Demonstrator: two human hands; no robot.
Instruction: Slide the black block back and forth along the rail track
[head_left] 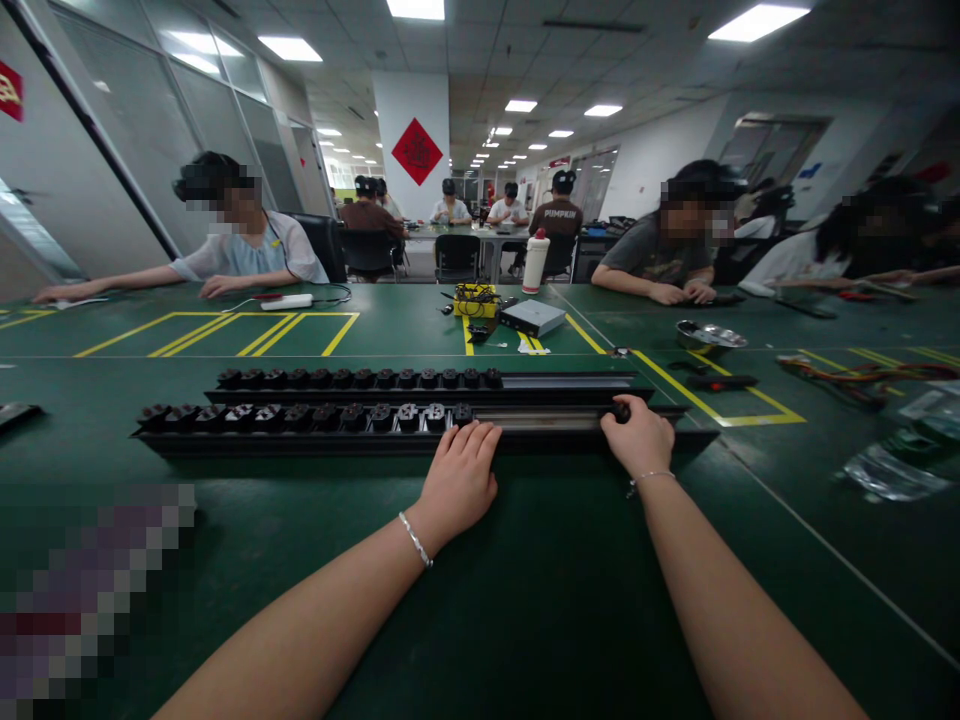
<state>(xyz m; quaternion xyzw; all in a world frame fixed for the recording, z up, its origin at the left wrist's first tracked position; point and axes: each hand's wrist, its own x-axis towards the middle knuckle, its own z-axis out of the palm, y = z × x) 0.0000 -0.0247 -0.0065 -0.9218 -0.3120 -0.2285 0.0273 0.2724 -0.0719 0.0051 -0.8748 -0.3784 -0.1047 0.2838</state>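
Two long black rails lie across the green table. The near rail point(540, 438) carries a row of black socket modules point(300, 416) along its left half. My left hand point(459, 478) rests on the near rail's front edge, fingers laid against the last module in the row. My right hand point(639, 436) is closed on a small black socket module point(619, 410) at the rail's bare right part. The far rail point(570, 382) also holds a row of modules on its left half.
A steel bowl point(709, 336), a black tool point(724, 382), coloured wires point(862, 374) and clear bags point(892, 470) lie to the right. A yellow box point(475, 300), grey box point(532, 318) and white bottle point(535, 262) stand behind. Several people sit around the tables.
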